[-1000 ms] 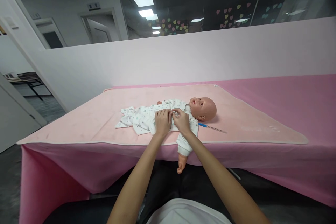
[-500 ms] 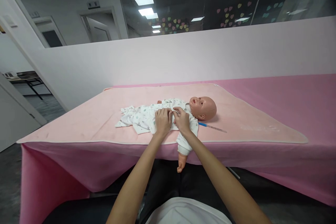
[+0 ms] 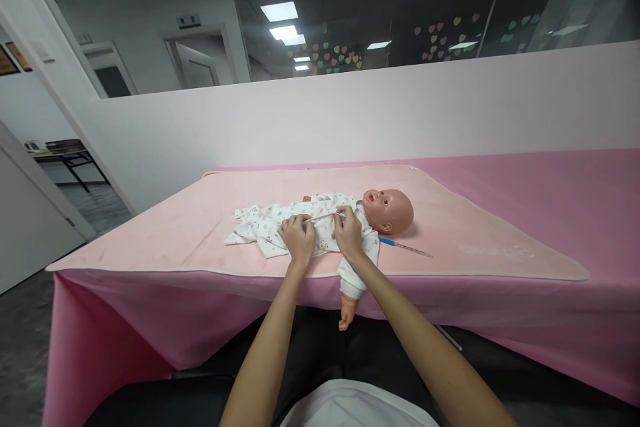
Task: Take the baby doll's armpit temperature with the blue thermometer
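A baby doll lies on its back with its head to the right, dressed in a white printed baby romper. Over its belly my left hand is closed, pinching the garment's thin white edge or tie. That narrow white line runs taut to my right hand, whose fingers pinch it at the chest. Fingertips partly hide the cloth at both ends. Beside the doll's shoulder rests a thermometer with a blue end. One doll arm hangs past the table's near edge.
A peach blanket lies under the doll, over a pink tablecloth that drapes down the front. Behind the table rises a white wall with a glass window above. At the left are a door and a dark table.
My left hand has moved left, away from my right hand, and the white line now shows stretched between them. The view has shifted slightly. The doll and thermometer stay in place.
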### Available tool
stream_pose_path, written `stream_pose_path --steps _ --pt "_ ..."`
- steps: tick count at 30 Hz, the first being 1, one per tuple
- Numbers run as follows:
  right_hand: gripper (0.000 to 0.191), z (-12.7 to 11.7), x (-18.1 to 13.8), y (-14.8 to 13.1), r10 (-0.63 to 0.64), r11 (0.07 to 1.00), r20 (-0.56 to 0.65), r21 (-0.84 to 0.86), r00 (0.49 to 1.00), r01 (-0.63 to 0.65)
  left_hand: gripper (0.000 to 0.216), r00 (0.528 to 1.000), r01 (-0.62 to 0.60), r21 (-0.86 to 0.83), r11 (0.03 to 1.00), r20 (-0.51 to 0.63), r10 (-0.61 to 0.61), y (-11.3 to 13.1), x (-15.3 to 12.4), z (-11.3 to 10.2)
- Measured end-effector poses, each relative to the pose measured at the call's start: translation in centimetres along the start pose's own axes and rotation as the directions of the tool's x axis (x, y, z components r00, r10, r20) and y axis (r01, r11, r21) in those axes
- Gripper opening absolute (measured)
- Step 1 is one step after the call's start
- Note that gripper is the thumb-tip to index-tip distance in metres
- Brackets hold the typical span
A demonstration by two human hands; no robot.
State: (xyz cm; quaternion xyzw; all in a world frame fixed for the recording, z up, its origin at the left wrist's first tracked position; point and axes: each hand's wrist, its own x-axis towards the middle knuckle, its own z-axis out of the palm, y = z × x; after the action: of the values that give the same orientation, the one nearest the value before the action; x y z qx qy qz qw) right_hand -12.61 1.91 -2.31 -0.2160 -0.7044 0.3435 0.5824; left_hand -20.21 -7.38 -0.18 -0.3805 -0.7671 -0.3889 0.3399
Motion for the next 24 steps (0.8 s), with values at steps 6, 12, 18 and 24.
stream_pose_path --steps 6,12,18,24 --pt "0.032 0.5 -1.0 -1.7 -0.294 0.932 0.259 -0.136 0.92 0.336 0.011 0.999 0.016 0.019 1.0 0.05 -0.017 0.2 0.0 -0.2" --pt "0.027 0.8 -0.7 -1.6 -0.184 0.946 0.425 -0.168 0.886 0.277 0.011 0.994 0.052 -0.021 0.998 0.095 -0.05 0.6 0.1 -0.4" --pt "0.023 1.0 -0.3 -0.9 -0.187 0.947 0.41 -0.168 0.893 0.275 0.013 0.992 0.095 -0.06 0.994 0.083 -0.09 0.9 0.1 -0.8" --pt "0.026 0.9 -0.5 -1.1 -0.169 0.909 0.44 -0.276 0.882 0.312 0.01 0.992 0.121 -0.096 0.988 0.051 -0.117 0.9 0.2 -0.7"
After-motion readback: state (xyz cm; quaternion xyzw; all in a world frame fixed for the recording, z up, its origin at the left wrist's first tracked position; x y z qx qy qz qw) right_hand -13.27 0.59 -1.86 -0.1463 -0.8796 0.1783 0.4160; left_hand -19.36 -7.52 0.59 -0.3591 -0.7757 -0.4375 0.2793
